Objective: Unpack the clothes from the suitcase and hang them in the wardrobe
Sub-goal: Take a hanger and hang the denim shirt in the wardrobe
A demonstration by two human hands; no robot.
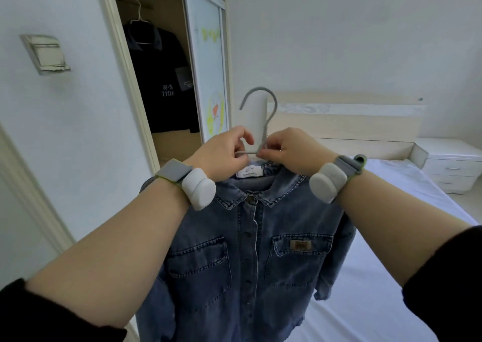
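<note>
At centre frame, your left hand (221, 153) and right hand (294, 151) pinch the hanger (275, 105); keep the denim shirt (250, 250) level toward the wardrobe (167, 15), upper left.

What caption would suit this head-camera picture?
Left hand and right hand hold a grey hanger bearing a denim shirt before the open wardrobe.

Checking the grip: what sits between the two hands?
Head view: the grey hanger stem, pinched by left hand and right hand above the denim shirt.
</note>
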